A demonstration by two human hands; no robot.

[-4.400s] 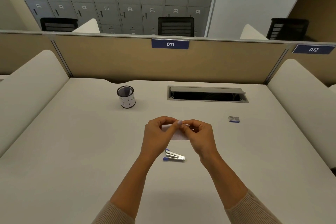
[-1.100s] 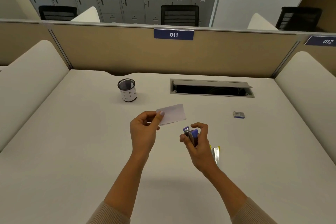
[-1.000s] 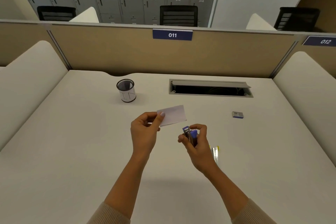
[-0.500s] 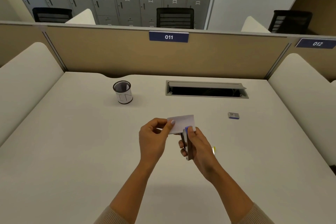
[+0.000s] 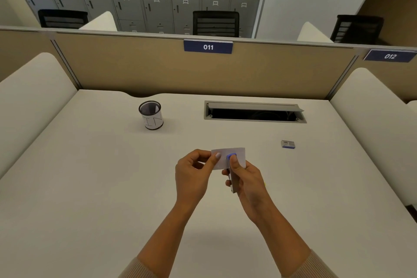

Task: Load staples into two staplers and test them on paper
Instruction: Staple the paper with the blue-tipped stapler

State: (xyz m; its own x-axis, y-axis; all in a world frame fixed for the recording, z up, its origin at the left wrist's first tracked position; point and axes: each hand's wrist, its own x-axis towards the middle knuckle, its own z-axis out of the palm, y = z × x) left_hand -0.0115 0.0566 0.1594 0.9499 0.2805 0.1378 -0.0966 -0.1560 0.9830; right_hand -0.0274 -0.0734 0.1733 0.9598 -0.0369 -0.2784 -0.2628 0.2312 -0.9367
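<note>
paper (image 5: 234, 155) sits pinched in the left hand (image 5: 194, 172), its near edge in the mouth of the stapler (image 5: 232, 174) gripped upright by the right hand (image 5: 247, 178).

Two hands, the left hand (image 5: 191, 171) and right hand (image 5: 247, 178), are showing, with one stapler (image 5: 232, 172), one paper slip (image 5: 234, 153), one mesh cup (image 5: 150, 115) and one small staple box (image 5: 288, 144).

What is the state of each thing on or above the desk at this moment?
Paper slip: held off the desk, pinched by the left hand.
Stapler: gripped in the right hand, its blue end over the paper.
Mesh pen cup: upright.
Cable hatch: lid open.
Staple box: lying flat on the desk, untouched.
</note>
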